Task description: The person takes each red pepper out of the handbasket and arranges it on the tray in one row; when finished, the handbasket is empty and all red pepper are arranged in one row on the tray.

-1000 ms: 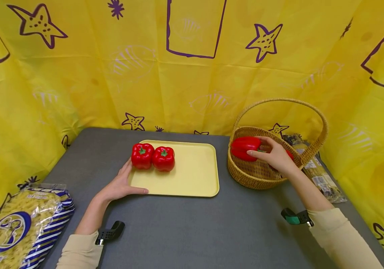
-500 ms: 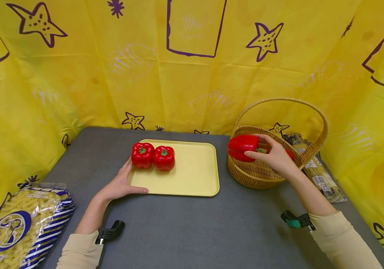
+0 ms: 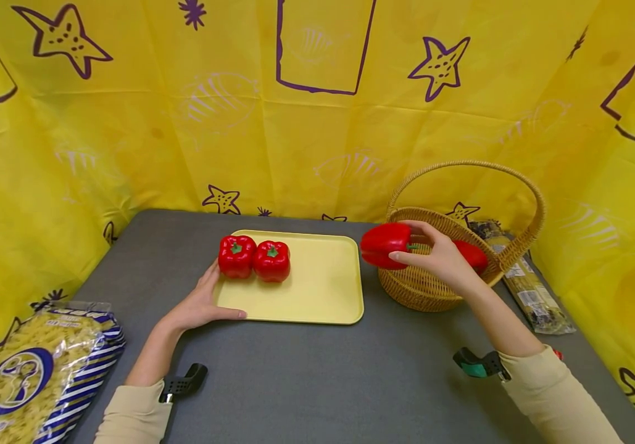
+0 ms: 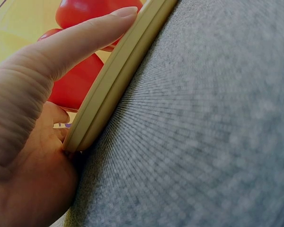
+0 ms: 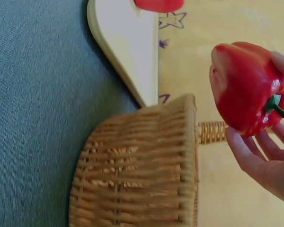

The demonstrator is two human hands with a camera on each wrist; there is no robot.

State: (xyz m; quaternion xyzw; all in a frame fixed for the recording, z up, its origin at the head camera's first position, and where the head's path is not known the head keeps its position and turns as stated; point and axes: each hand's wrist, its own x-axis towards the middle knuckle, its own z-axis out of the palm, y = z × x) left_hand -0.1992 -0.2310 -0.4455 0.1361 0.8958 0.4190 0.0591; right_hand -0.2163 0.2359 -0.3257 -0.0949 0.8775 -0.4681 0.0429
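The right hand (image 3: 436, 256) grasped a glossy red bell pepper with a green stem (image 3: 385, 245), thumb and fingers set on opposite sides near the stem end. The pepper lay sideways in the air, stem toward the palm, between the pale-yellow rectangular tray (image 3: 323, 280) and the tan woven wicker basket with an arched handle (image 3: 417, 297). Sound handling called for even finger pressure, as the smooth skin probably offered little friction, and for clearance above the basket rim. The left hand (image 3: 197, 305) clasped nothing; its extended thumb and fingers braced the tray's near-left corner, a suitable steadying contact. Two upright red bell peppers (image 3: 236, 256) (image 3: 272, 262) stood on the tray's left part and warranted a slow approach, since a knock could have toppled them.
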